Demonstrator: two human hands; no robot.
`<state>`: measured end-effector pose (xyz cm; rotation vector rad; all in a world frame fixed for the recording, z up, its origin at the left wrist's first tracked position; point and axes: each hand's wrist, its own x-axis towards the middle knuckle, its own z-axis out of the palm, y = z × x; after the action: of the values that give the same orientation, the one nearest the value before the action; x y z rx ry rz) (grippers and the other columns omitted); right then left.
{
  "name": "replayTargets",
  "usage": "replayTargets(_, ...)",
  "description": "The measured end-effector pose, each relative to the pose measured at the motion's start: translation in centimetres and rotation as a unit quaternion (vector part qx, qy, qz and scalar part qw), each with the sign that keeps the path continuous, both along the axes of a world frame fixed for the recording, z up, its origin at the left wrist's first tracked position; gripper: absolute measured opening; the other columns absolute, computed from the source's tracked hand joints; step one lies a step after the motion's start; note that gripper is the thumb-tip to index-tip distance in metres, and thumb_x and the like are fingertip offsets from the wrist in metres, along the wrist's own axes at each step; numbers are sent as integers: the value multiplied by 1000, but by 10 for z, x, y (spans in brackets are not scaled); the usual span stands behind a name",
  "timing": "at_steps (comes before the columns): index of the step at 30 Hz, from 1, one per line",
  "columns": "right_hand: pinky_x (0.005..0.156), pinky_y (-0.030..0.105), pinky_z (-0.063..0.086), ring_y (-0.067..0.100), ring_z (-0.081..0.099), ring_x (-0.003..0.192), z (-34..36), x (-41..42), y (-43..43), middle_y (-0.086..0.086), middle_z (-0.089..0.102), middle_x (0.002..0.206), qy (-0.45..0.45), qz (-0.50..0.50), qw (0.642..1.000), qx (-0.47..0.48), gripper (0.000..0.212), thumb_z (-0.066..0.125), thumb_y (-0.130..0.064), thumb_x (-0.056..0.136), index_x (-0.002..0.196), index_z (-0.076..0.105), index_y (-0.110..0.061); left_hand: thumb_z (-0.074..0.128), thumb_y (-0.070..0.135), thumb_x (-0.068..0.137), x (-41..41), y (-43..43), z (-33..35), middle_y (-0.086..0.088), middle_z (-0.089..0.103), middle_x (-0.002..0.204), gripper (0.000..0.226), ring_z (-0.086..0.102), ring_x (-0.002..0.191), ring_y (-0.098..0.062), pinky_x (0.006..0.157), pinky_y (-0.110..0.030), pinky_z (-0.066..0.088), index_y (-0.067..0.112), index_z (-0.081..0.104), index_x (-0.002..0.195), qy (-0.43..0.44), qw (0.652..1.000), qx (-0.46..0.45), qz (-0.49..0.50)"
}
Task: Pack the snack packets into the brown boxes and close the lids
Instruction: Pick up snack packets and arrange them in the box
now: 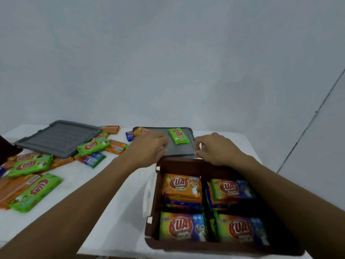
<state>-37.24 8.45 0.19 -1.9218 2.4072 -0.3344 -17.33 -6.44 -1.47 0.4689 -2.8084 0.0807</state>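
Head view: both your hands on the grey lid (pixel 179 150) behind the brown box (pixel 186 166)

Your left hand (pixel 147 146) curls its fingers over the lid's near left edge, and your right hand (pixel 214 148) pinches its near right corner. The lid lies on the white table (pixel 130 221), just beyond the box's far rim. A green packet (pixel 178 135) and an orange packet (pixel 141 131) rest on top of it. The box sits open at the table's near right, holding four stacks of packets (pixel 182 186). Loose packets (pixel 33 191) and a second grey lid (pixel 57 139) lie to the left.
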Motion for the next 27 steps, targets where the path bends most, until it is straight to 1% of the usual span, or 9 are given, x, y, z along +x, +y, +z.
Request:
replayTargets(3,61,29,40,20,60,80,-9,-11,-50,-2,63,87,-38,-13,999,11,5,59,-35,86,81,57,-33,53,30,94,-1,-47,-10,1,54,122,22,49,115,-20,78,-32,43,19,59,111,-45,996,27,66)
replayTargets(5,67,31,45,21,60,86,-20,-21,-79,1,63,99,-51,-31,997,42,4,59,-35,85,89,60,-34,54,29,93,-5,-73,-18,1,50,130,30,46,121,-20,83,-33,44,19,57,121,-81,991,38,95)
replayTargets(9,78,32,46,25,57,102,-39,-35,-131,5,57,120,-51,-79,989,112,38,60,-38,86,123,56,-28,55,25,91,-13,-128,-40,0,41,141,48,40,129,-22,93,-38,44,24,45,137,-123,980,59,143)
replayTargets(14,93,36,43,29,49,122,-62,-43,-172,9,48,140,-74,-118,982,129,66,63,-43,85,143,38,-21,56,23,88,-30,-172,-56,-2,36,149,59,30,135,-23,104,-41,33,22,34,143,-141,982,78,102)
replayTargets(16,102,36,40,30,41,132,-71,-44,-182,11,40,148,-84,-106,979,152,74,62,-41,86,149,29,-20,57,25,88,-38,-182,-60,-1,26,156,67,20,142,-24,113,-43,23,22,27,148,-184,975,99,80)
replayTargets(18,108,40,35,34,32,139,-80,-44,-191,14,33,153,-83,-80,976,186,78,62,-44,87,151,23,-22,57,29,89,-46,-192,-63,-1,26,156,69,18,143,-23,115,-43,16,23,24,149,-210,970,105,65)
replayTargets(22,92,41,47,33,48,121,-85,-40,-199,13,47,134,-65,-99,983,143,72,74,-41,77,134,37,-18,62,43,83,-52,-201,-66,-2,43,137,68,43,126,-24,104,-39,28,27,34,143,-175,979,92,50)
replayTargets(24,87,43,50,34,51,116,-78,-39,-196,14,43,133,-67,-106,981,147,84,78,-34,68,133,29,-15,65,47,80,-50,-198,-65,0,45,130,70,51,114,-23,91,-33,38,27,36,141,-143,985,89,41)
replayTargets(27,78,40,49,36,54,99,-57,-42,-185,18,45,124,-76,-100,980,156,89,77,-33,67,133,18,-21,68,50,77,-47,-191,-60,4,44,122,71,55,103,-21,73,-29,40,28,37,138,-104,986,126,43)
